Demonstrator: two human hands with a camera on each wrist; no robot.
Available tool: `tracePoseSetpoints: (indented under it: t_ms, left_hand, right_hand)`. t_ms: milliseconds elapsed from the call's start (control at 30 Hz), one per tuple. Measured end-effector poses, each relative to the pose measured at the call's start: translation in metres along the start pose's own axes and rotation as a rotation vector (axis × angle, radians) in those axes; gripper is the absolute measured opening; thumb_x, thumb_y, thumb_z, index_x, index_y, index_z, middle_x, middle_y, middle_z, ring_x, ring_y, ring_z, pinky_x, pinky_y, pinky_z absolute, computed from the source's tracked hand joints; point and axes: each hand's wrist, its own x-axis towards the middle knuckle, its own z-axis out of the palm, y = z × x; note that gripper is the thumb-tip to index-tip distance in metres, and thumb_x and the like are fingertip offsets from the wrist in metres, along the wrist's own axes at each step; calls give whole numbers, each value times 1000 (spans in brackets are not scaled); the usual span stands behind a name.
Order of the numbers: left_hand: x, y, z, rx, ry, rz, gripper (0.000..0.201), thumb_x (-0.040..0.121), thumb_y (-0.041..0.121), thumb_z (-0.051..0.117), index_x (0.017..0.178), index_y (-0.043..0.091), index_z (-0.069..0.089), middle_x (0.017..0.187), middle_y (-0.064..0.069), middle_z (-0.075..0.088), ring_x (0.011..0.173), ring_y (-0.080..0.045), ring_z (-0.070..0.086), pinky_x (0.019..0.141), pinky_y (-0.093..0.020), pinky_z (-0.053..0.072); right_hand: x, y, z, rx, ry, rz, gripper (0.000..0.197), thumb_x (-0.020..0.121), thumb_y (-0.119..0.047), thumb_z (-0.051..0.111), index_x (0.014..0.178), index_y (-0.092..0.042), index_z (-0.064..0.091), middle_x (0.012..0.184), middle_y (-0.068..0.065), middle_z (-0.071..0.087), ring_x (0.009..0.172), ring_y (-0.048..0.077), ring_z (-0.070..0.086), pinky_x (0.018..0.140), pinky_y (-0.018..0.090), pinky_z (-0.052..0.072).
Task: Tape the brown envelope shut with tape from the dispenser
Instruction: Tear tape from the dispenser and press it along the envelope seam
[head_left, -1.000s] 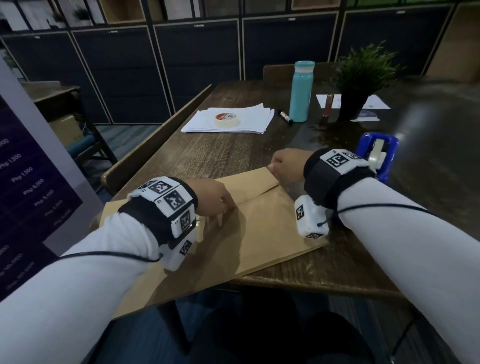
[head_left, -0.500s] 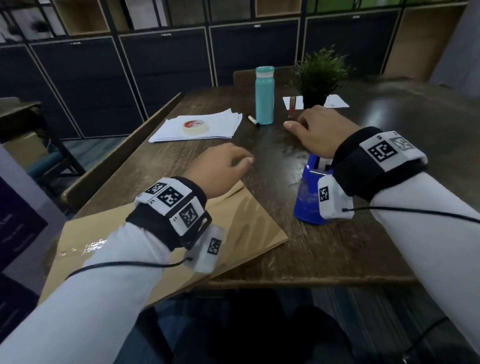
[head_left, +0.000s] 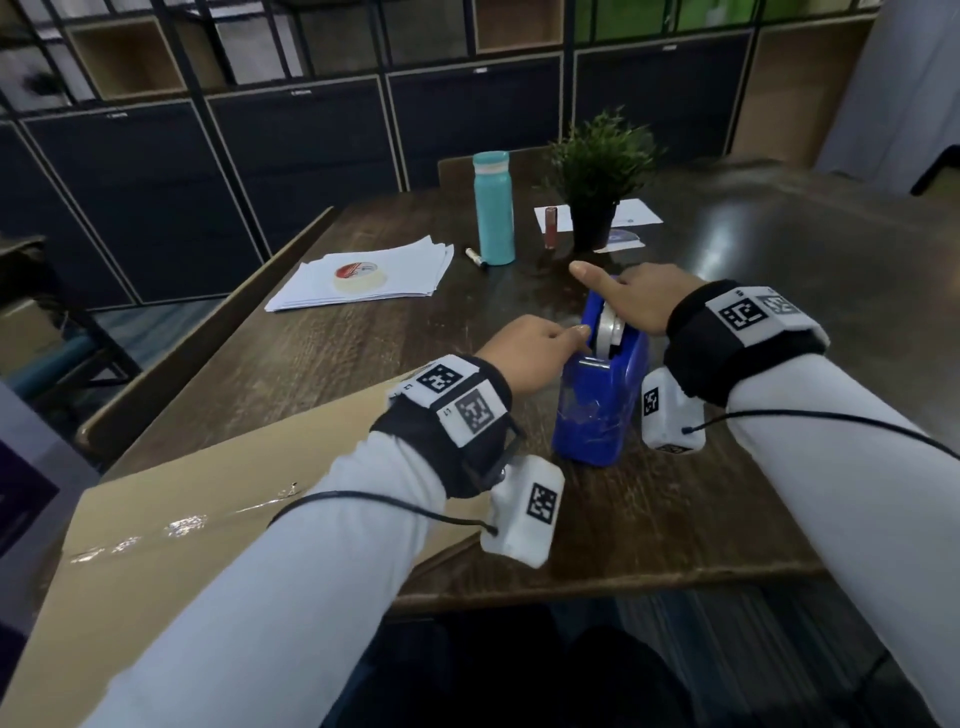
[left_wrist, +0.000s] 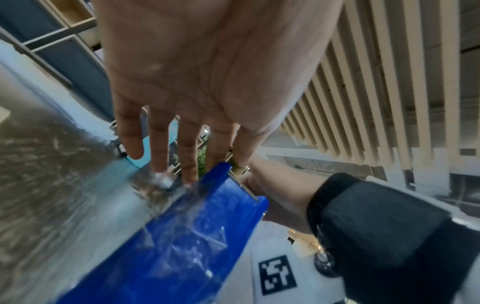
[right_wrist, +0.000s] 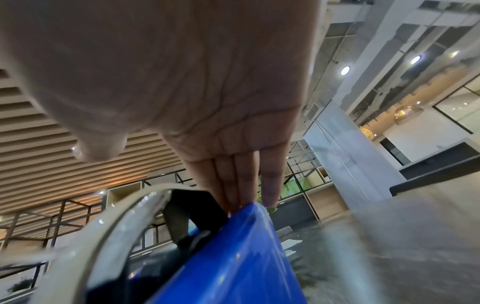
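The blue tape dispenser (head_left: 597, 405) stands on the dark wooden table, just right of the brown envelope (head_left: 208, 499). My right hand (head_left: 639, 299) rests on top of it over the clear tape roll (head_left: 608, 327). Its fingers lie straight along the dispenser's (right_wrist: 233, 257) right side, with the thumb sticking out. My left hand (head_left: 535, 353) reaches in from the left with straight fingers. Its fingertips (left_wrist: 219, 158) touch the dispenser's (left_wrist: 182, 236) upper near end. Whether tape is between them is hidden. A shiny tape strip (head_left: 182, 525) lies on the envelope, which overhangs the table's front left.
Behind the dispenser are a teal bottle (head_left: 493, 208), a potted plant (head_left: 597, 166), a marker (head_left: 475, 257) and a reddish tube (head_left: 550, 226). A paper stack (head_left: 405, 270) with a masking tape roll (head_left: 358, 273) lies at the back left. The table's front edge (head_left: 623, 582) is close.
Both hands have left the envelope. The right hand went to the dispenser first and settled on top of it. The left hand then moved right to the dispenser's near end.
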Motion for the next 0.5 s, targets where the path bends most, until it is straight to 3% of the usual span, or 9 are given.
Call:
tracePoseSetpoints:
  t_ms: [100,233,300,400,500]
  left_hand:
    - [4,4,5,-102,0,-90,47,100,40,39,109,5,70,85,-5,61,68,-8,50,63,-22,37]
    - [5,12,9,-378,24,-166,40,98,35,48,110,3,70,103,-3,69,70,-2,53,43,-2,38]
    - [4,18,8,-445,34,-201,35,94,30,56,109,2,70,108,-6,71,67,-5,54,40,-4,39]
    - [7,21,7,-462,39,-203,28,91,29,59,99,6,74,110,-6,72,65,-9,53,55,-20,41]
    - [4,13,5,-510,30,-216,22,87,35,62,75,22,75,110,0,72,90,-15,60,78,-30,46]
  right_hand:
    - [0,-3,-4,-17,7,8,90,83,-78,7,73,-6,61,83,14,58,79,28,53,76,34,40]
    - [-2,-6,-5,-29,12,5,86,84,-77,8,62,-10,55,74,12,57,73,26,53,73,33,40]
    - [-4,-8,-6,-33,18,12,83,86,-76,10,62,-10,54,77,12,57,75,26,54,72,33,40]
    - [-5,-10,-9,-53,28,31,85,86,-75,11,71,-7,58,82,14,57,79,28,54,73,34,40]
    - [-5,-10,-13,-51,21,36,85,87,-75,9,64,-7,55,69,11,54,69,25,52,70,33,38]
